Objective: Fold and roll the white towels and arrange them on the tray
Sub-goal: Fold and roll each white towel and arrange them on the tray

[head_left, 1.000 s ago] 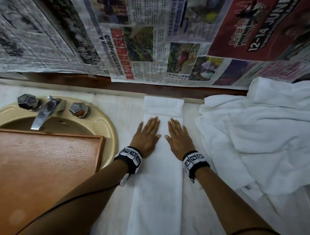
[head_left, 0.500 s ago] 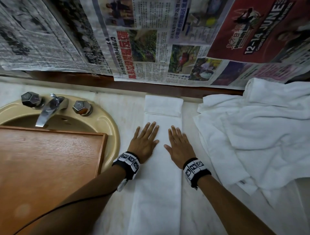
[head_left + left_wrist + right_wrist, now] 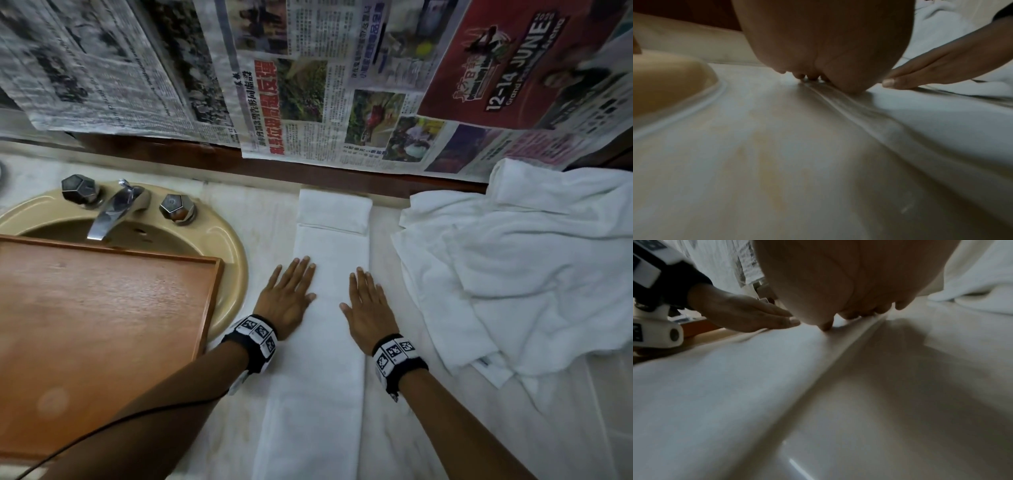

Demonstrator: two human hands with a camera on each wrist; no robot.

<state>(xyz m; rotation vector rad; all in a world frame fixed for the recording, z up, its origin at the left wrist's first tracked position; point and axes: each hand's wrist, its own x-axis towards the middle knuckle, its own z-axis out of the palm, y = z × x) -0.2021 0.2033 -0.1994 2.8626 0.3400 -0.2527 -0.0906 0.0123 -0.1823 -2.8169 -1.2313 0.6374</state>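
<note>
One long folded towel (image 3: pixel 329 329) lies on the counter (image 3: pixel 267 219) between sink (image 3: pixel 236 260) and towel pile (image 3: pixel 520 267) — bare margins along both edges. Two flat, straight-fingered hands, left hand (image 3: pixel 286 299) and right hand (image 3: pixel 368 308), press it. They have slid nearer and apart; the tray (image 3: pixel 102 329) holds nothing.

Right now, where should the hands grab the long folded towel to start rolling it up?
Probably the far end of the long folded towel, where a short flap is already turned over. Reach forward past where the left hand and right hand press flat, pinch both flap corners, and roll back toward the body.
</note>
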